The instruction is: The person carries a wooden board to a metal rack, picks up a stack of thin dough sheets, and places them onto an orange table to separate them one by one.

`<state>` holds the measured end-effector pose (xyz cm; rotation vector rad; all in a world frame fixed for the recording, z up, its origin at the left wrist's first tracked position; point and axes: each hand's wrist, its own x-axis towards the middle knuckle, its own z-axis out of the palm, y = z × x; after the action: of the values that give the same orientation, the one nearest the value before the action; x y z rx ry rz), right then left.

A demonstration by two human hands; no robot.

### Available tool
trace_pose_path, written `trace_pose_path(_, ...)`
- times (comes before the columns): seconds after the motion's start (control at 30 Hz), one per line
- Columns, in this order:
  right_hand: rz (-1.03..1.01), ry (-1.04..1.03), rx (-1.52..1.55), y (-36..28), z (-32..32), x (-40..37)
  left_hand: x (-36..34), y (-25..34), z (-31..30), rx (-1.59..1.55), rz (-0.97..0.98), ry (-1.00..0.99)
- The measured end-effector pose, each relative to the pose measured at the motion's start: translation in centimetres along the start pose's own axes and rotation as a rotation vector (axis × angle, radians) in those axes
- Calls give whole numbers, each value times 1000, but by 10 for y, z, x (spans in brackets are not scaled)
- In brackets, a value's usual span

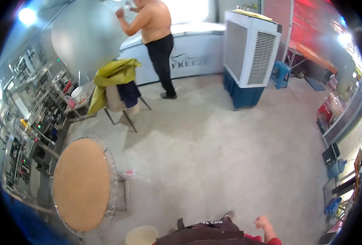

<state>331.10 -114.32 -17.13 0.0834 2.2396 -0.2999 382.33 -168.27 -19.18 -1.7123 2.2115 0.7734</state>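
My right hand point(262, 222) shows at the bottom of the head view, below a red sleeve cuff point(274, 241). Its fingers are loosely curled, and nothing is visible in them. It hangs over the floor beside the dark apron point(205, 234) on my body, touching nothing that I can see. My left hand is out of view. To the left stands a round tan-topped surface point(82, 183) with clear plastic round its rim. A pale round seat or lid point(142, 235) lies near my body at the bottom edge.
Another person point(158, 36) stands by a white chest freezer point(197, 55), arms raised. A chair point(115, 98) draped with yellow-green cloth is nearby. A large air cooler point(250, 53) and blue stool point(280, 74) stand right of it. Machinery point(33, 122) lines the left wall.
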Motion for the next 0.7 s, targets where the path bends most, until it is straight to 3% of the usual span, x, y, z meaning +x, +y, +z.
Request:
trace_pose_path(0.03, -26, 20, 60, 22, 0, 14, -4, 61, -5, 167, 69, 8)
trace_pose_path(0.1, -51, -3, 51, 62, -21, 26, -41, 213, -28, -208, -371, -143)
trace_pose_path(0.17, -62, -78, -89, 99, -63, 29, 52, 163, 62, 217, 114, -86)
trace_pose_path(0.23, -4, -34, -62, 162, -105, 49, 8, 316, 37, 385, 344, 74)
trace_pose_path(0.33, 147, 179, 66, 217, -190, 82, 0, 468, 49, 352, 374, -7)
trace_pose_path(0.4, 94, 681, -28, 248, -223, 126, -3, 540, 68, 337, 503, 57)
trace_pose_path(0.5, 93, 737, 133, 238, -291, 162, -4, 659, 103, 316, 615, 104)
trace_pose_path(0.6, 32, 494, 318, 225, -331, 167, 11, 760, 149, 266, 683, 91)
trace_pose_path(0.7, 131, 401, 336, 260, -335, 176, 34, 896, 198, 203, 772, 27)
